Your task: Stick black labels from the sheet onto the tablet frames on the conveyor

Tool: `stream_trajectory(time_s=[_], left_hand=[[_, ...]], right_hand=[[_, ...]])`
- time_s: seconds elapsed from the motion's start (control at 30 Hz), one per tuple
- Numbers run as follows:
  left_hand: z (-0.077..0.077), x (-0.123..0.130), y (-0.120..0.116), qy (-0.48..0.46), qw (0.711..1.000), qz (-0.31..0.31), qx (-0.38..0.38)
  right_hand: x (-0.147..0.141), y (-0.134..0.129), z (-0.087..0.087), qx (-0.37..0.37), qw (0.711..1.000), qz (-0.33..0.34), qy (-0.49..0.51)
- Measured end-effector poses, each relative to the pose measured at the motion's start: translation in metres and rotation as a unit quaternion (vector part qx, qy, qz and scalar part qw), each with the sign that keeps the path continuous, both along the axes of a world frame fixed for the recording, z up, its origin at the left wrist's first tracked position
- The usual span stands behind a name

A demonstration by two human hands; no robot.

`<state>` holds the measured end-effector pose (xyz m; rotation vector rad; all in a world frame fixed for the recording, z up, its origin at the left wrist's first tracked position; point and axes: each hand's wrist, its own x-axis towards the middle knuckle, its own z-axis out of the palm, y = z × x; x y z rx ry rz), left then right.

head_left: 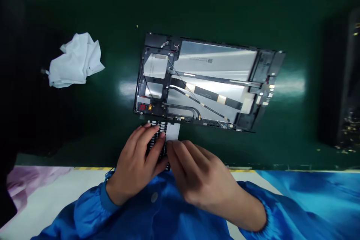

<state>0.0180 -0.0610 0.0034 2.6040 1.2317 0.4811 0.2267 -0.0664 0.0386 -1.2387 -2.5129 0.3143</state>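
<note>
A sheet of black stickers (153, 140) with a white margin lies at the table's front edge. My left hand (137, 161) holds it down, fingers spread over its left part and thumb near its lower end. My right hand (197, 172) is closed in a pinch at the sheet's right side, by the white strip (173, 131). Whatever is between those fingertips is hidden. Just beyond the sheet lies an opened tablet (213, 60), slightly turned, with silver inner plates, black flex cables and thin wires showing. A small red square and an orange part sit at its lower left corner.
A crumpled white cloth (75, 62) lies on the green table (118, 11) to the left. Along the right edge stands a dark box-like object (337, 82), with small bright bits beside it. Yellow-and-black tape (92, 168) runs along the front edge.
</note>
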Motion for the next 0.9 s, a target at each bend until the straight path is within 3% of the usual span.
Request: stream_trajectory(time_s=[0.17, 0.33, 0.43, 0.63, 0.9], left_hand=[[0.0, 0.003, 0.0, -0.013, 1.0, 0.015, -0.002], [-0.002, 0.002, 0.001, -0.025, 1.0, 0.002, -0.013], [0.0, 0.002, 0.004, -0.035, 0.999, 0.007, -0.018], [0.009, 0.01, 0.007, -0.09, 0.993, 0.033, -0.064], [0.01, 0.024, 0.005, -0.11, 0.986, 0.081, -0.097]], right_hand=[[-0.007, 0.004, 0.003, 0.002, 0.997, 0.011, -0.073], [-0.001, 0.011, -0.006, 0.009, 0.992, 0.046, -0.114], [0.005, 0.013, -0.013, 0.013, 0.997, 0.046, -0.068], [0.013, 0.001, -0.021, -0.047, 0.989, -0.064, 0.124], [0.01, -0.015, -0.032, -0.012, 0.99, -0.05, 0.133]])
